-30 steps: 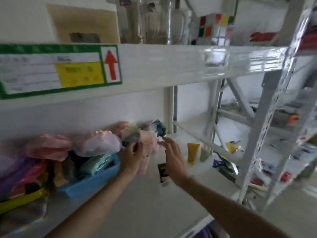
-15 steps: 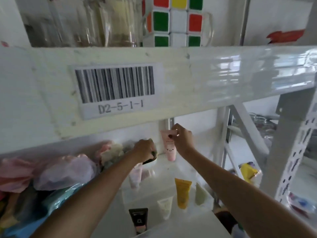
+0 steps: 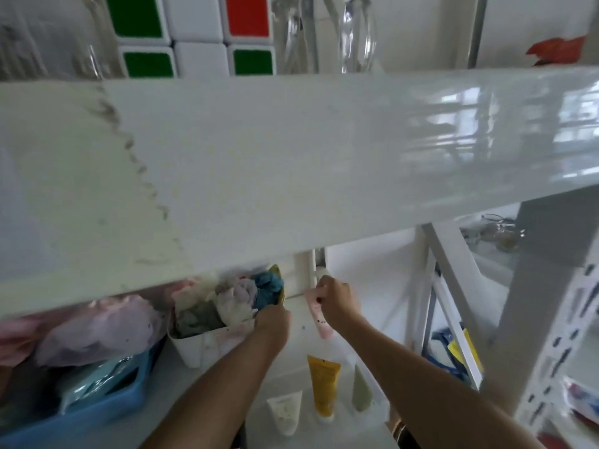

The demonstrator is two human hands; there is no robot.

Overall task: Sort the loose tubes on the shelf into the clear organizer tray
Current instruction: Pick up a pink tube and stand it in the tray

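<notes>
Right hand [image 3: 338,301] fingers grip the pink tube [image 3: 319,314] near its top; light, soft, likely squashy. Left hand [image 3: 272,320] is closed on the white bin [image 3: 207,343] rim

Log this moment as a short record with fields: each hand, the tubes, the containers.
right hand: closed on the pink tube, held above the shelf
left hand: at the rim of the white bin; grip unclear
loose tubes: yellow tube, white tube, grey-green tube, standing side by side
white bin contents: crumpled bags
blue bin: left of the white bin, holds packets
</notes>
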